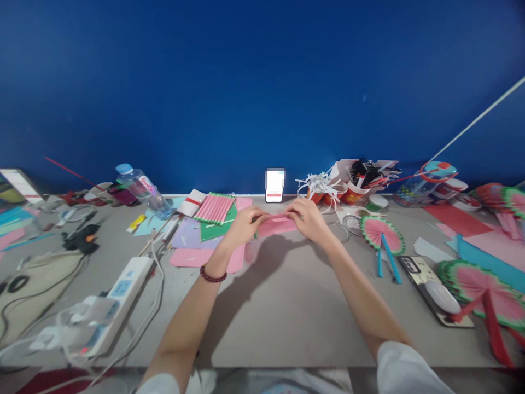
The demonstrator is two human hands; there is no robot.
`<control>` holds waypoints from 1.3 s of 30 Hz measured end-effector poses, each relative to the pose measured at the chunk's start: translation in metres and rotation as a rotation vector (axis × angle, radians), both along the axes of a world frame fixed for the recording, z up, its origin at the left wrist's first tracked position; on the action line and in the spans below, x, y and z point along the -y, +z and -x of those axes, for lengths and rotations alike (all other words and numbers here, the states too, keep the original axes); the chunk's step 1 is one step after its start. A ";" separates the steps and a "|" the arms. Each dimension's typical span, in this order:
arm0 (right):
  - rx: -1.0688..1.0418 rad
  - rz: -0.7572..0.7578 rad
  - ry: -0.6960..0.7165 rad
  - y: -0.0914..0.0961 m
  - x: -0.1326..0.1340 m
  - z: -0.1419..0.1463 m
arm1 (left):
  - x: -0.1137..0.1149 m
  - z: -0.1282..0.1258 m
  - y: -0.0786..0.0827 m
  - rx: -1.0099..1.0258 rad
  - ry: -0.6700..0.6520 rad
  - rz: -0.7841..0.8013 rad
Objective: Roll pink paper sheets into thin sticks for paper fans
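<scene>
A strip of pink paper point(275, 225) is held up over the grey table point(287, 306) between both hands. My left hand point(245, 224) pinches its left end, fingers closed; a dark red bead bracelet circles that wrist. My right hand point(307, 217) grips the right end with curled fingers. Flat pink sheets point(192, 257) lie on the table just left of my left hand, and a pleated pink and green paper point(215, 208) lies behind them.
A white power strip point(123, 290) with cables lies at the left, a glue gun point(80, 239) beyond it, and a water bottle point(143, 190) on its side. A phone point(274, 186) leans on the blue wall. Finished paper fans point(382, 235) point(479, 284), cups and scraps fill the right.
</scene>
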State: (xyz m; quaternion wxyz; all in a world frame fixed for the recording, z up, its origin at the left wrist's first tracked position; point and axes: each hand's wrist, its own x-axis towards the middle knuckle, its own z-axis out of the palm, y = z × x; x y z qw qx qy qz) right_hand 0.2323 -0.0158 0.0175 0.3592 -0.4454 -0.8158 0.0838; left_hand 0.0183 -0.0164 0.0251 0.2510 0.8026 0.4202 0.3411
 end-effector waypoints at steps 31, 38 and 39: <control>-0.117 0.019 0.012 -0.010 0.001 0.014 | 0.002 -0.004 -0.001 0.216 0.204 -0.059; -0.259 0.062 0.097 -0.010 0.004 0.018 | 0.014 -0.013 0.002 0.191 0.187 -0.166; -0.292 0.066 0.076 -0.011 0.004 0.019 | 0.014 -0.014 0.003 0.216 0.201 -0.155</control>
